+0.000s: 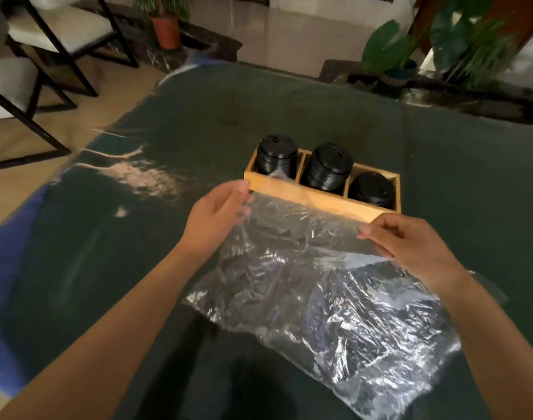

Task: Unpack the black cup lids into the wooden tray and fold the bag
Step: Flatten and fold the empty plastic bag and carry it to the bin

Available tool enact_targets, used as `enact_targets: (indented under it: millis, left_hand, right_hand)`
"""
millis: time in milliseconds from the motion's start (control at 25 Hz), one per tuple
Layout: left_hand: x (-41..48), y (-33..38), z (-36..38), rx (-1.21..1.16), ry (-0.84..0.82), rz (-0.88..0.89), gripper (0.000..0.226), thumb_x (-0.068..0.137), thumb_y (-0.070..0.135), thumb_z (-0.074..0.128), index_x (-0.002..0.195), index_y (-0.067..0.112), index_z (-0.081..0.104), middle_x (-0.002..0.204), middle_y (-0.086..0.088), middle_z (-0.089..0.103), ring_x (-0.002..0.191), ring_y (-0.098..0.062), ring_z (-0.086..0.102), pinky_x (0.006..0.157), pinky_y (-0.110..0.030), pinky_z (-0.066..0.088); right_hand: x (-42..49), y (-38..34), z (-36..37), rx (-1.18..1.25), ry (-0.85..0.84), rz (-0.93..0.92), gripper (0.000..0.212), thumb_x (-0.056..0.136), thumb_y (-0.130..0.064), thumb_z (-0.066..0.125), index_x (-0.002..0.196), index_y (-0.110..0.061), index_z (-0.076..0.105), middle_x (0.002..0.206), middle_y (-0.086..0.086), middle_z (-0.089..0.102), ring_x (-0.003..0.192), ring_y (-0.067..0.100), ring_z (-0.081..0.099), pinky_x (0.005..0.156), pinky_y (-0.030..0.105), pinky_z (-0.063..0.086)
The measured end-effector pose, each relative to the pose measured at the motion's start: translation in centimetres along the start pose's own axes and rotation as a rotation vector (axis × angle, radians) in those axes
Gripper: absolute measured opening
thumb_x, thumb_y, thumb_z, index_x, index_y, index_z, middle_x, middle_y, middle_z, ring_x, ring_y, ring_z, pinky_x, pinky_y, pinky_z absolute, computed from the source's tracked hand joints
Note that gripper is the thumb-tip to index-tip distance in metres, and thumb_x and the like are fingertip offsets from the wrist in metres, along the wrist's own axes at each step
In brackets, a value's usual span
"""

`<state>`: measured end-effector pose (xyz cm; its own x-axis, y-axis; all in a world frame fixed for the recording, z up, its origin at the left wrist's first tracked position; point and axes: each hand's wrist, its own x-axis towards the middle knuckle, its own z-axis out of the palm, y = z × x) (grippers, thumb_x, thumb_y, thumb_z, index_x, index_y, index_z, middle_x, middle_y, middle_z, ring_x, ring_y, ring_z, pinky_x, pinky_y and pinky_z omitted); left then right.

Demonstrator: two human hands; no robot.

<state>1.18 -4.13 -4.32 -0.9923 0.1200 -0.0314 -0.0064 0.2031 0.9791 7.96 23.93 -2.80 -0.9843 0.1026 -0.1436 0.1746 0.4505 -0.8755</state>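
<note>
Head view. Dark green surface [168, 268]. Wooden tray [326, 204] mid-surface, three compartments, each holding a stack of black cup lids [327, 168]. Clear plastic bag [313, 286], emptied, crumpled, lies toward the near edge. Left hand [216, 213] and right hand [410, 241] each pinch its far edge, lifted against the tray's front wall.

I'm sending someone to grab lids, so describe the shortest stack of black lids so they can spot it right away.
On the dark green table sits a wooden tray with three compartments in a row. The shortest lid stack fills the right-hand compartment; unlike its two neighbours, it barely rises above the tray's rim.
</note>
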Motion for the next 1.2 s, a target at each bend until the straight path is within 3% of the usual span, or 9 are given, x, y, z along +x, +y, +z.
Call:
enact_targets:
  millis: [120,280,360,560,680,840,1000,1120,1200]
  left_hand:
    - [1.4,5.2,-0.3,0.147,-0.01,0.2,0.022,0.086,0.039,0.061,0.104,0.028,0.067,0.086,0.008,0.071,0.077,0.0,0.065,0.068,-0.01,0.048]
    - [2.5,9.7,-0.8,0.19,-0.068,0.259,0.016,0.085,0.03,0.065,0.098,0.021,0.069,0.07,0.005,0.065,0.055,0.0,0.057,0.055,-0.01,0.045]
    - [2.5,11.5,-1.0,0.215,-0.071,0.3,0.012,0.088,0.028,0.062,0.082,0.022,0.069,0.062,0.003,0.061,0.049,0.001,0.052,0.051,-0.009,0.04]
    - [3.4,13.6,-1.0,0.139,0.173,0.295,0.026,0.096,0.025,0.046,0.078,0.015,0.06,0.069,-0.008,0.062,0.057,-0.009,0.059,0.058,-0.019,0.046]
    - [3.5,14.6,-1.1,0.362,0.285,0.498,0.021,0.097,0.021,0.044,0.079,0.018,0.054,0.077,0.0,0.058,0.067,-0.009,0.052,0.061,-0.016,0.035]
    - [3.8,15.6,-0.6,0.432,0.288,0.653,0.017,0.097,0.019,0.042,0.085,0.019,0.053,0.086,0.002,0.055,0.077,-0.008,0.049,0.065,-0.011,0.031]
    - [4.4,16.9,0.0,0.453,0.254,0.728,0.021,0.098,0.018,0.042,0.09,0.008,0.059,0.088,-0.001,0.059,0.078,-0.013,0.052,0.069,-0.023,0.038]
    - [4.0,19.1,0.6,0.426,0.15,0.794,0.02,0.098,0.017,0.043,0.088,0.011,0.058,0.074,0.009,0.053,0.065,-0.007,0.049,0.065,-0.02,0.034]
    - [3.6,21.2,1.2,0.454,0.046,0.867,0.019,0.098,0.018,0.043,0.088,0.011,0.058,0.066,0.013,0.048,0.058,-0.003,0.046,0.06,-0.023,0.032]
  right_hand:
    - [-0.9,-3.7,-1.4,-0.144,0.002,-0.095,0.02,0.084,-0.025,0.064,0.068,-0.013,0.065,0.039,-0.009,0.039,0.036,0.003,0.029,0.039,0.01,0.026]
    - [-2.3,-7.8,-3.6,-0.157,0.045,-0.185,0.02,0.083,-0.024,0.064,0.068,-0.011,0.063,0.04,-0.007,0.047,0.034,0.002,0.034,0.038,0.008,0.027]
    - [-3.5,-9.7,-4.6,-0.152,0.067,-0.226,0.023,0.081,-0.032,0.062,0.066,-0.015,0.062,0.042,-0.007,0.05,0.036,0.001,0.035,0.04,0.008,0.029]
    - [-6.2,-10.8,-7.6,-0.298,0.103,-0.264,0.029,0.075,-0.047,0.056,0.057,-0.025,0.059,0.045,-0.004,0.049,0.038,0.003,0.036,0.041,0.011,0.027]
    - [-8.0,-10.5,-9.4,-0.298,0.151,-0.266,0.031,0.074,-0.046,0.057,0.059,-0.019,0.062,0.05,0.011,0.048,0.04,0.005,0.033,0.041,0.015,0.026]
    - [-9.8,-9.1,-11.1,-0.211,0.231,-0.232,0.026,0.074,-0.037,0.061,0.058,-0.017,0.063,0.05,0.006,0.046,0.042,0.006,0.031,0.042,0.015,0.025]
    - [-10.5,-8.1,-12.5,-0.192,0.269,-0.196,0.019,0.076,-0.028,0.065,0.059,-0.019,0.064,0.056,0.01,0.054,0.048,0.007,0.043,0.048,0.017,0.034]
    - [-9.6,-8.6,-14.3,-0.344,0.094,-0.073,0.015,0.084,-0.016,0.066,0.07,-0.02,0.068,0.062,-0.001,0.063,0.057,0.005,0.056,0.057,0.013,0.04]
    - [-8.6,-10.1,-14.8,-0.536,-0.145,0.075,0.007,0.087,-0.025,0.063,0.093,-0.025,0.067,0.092,-0.011,0.068,0.087,0.004,0.064,0.07,0.01,0.041]
